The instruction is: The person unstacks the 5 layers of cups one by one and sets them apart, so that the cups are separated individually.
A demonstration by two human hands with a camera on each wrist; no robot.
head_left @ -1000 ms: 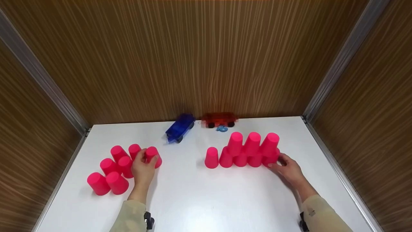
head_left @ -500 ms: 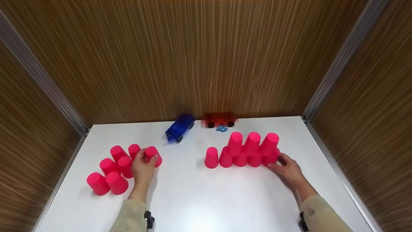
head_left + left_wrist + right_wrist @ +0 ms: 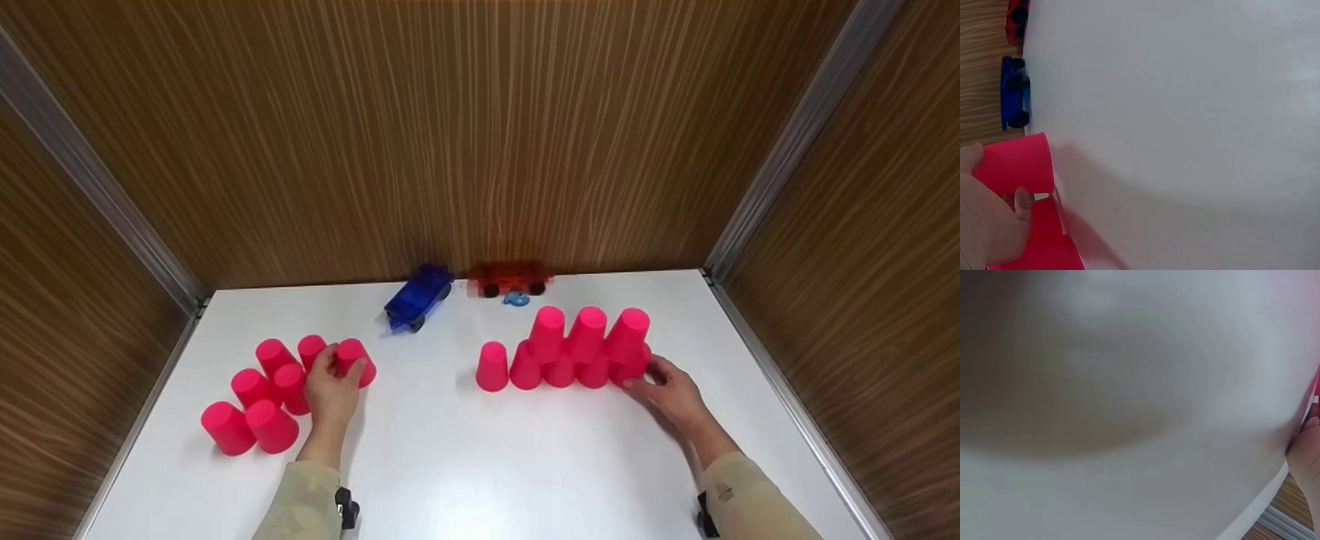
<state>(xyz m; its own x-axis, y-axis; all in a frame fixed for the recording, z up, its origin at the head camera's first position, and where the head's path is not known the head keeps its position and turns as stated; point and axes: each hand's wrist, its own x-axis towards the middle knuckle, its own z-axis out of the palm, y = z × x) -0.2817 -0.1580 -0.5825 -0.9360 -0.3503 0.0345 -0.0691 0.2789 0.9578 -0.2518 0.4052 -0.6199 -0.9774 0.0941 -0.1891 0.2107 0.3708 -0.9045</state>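
Several pink cups stand upside down on the white table [image 3: 480,480] in two groups. My left hand [image 3: 332,394] pinches one pink cup [image 3: 356,364] at the right end of the left group. In the left wrist view, thumb and fingers of my left hand [image 3: 999,225] lie on either side of that cup [image 3: 1019,163]. On the right, a row of cups carries three more in a second tier, such as the middle upper cup [image 3: 588,336]. My right hand [image 3: 673,396] holds the rightmost bottom cup [image 3: 632,367] between thumb and fingers; the right wrist view barely catches it.
At the back edge sit a blue toy car [image 3: 418,298], a red toy car [image 3: 511,279] and a small light-blue piece [image 3: 517,298]. Wood-grain panels [image 3: 480,150] enclose the table at the back and both sides.
The cup in my left hand has shifted very slightly back. My right hand and the stacked cups keep their places.
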